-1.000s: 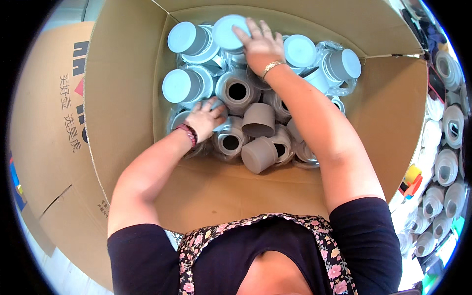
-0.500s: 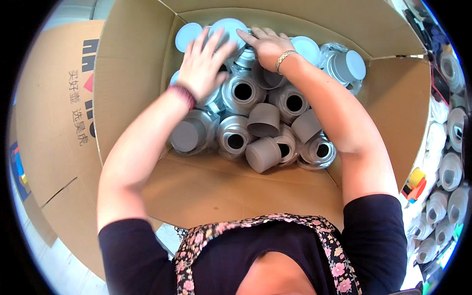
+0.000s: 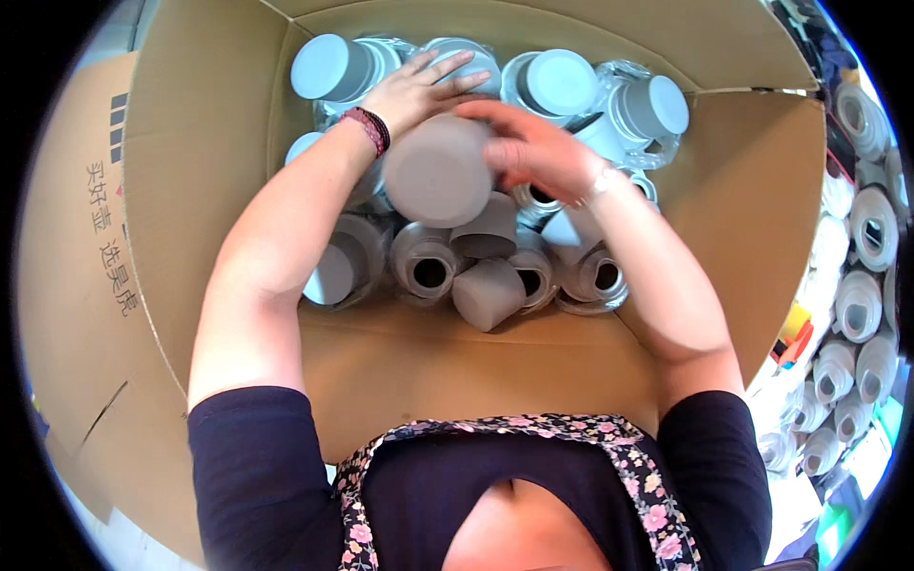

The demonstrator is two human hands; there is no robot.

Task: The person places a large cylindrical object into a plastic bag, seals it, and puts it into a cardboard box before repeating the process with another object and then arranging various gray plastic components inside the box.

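Observation:
My right hand (image 3: 543, 150) grips a round grey cup lid (image 3: 438, 176) by its right edge, above the flasks in the middle of the cardboard box. My left hand (image 3: 426, 90) reaches to the back row, its fingers stretched over a plastic-wrapped flask's grey lid (image 3: 464, 57). Lidded flasks stand on either side of that one, such as a grey-capped flask (image 3: 328, 68) at the back left and another capped flask (image 3: 562, 81) right of it. Nearer me, an uncapped flask (image 3: 426, 271) shows its dark mouth, and a loose cup lid (image 3: 488, 295) lies tilted across the front flasks.
The tall walls of the cardboard box (image 3: 752, 190) surround the flasks, with its bare bottom (image 3: 476, 371) on my side. An outer flap (image 3: 86, 314) hangs at the left. Beyond the right wall stand several wrapped flasks (image 3: 860, 305) beside a yellow and orange object (image 3: 793, 333).
My right hand has drawn back from the rear row and now holds a cup lid. My left hand has shifted up and right onto a back-row lid. The view has moved slightly.

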